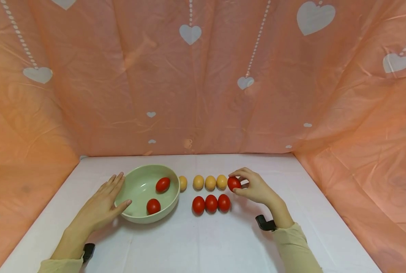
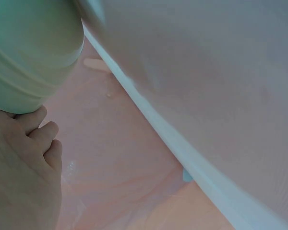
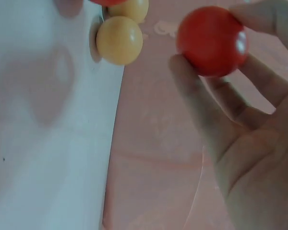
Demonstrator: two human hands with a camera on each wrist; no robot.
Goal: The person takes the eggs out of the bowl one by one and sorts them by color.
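Note:
My right hand (image 1: 255, 187) pinches a glossy red egg-shaped object (image 3: 212, 41) between thumb and fingertips. In the head view it is held beside the right end of a row of yellow egg-shaped objects (image 1: 210, 183). Three more red egg-shaped objects (image 1: 211, 203) form a row nearer to me. On the left, my left hand (image 1: 98, 206) rests against the side of a pale green bowl (image 1: 138, 218), fingers extended and thumb over the rim. Two red egg-shaped objects (image 1: 163, 185) lie in the bowl. The left wrist view shows fingers against the bowl's outer wall (image 2: 33, 52).
A white cloth covers the table (image 1: 196, 246). Orange-pink curtains (image 1: 216, 113) with white hearts hang behind it and at both sides. The bowl partly hides the leftmost yellow egg-shaped object (image 1: 183, 183). Each wrist wears a black mount (image 1: 265, 223).

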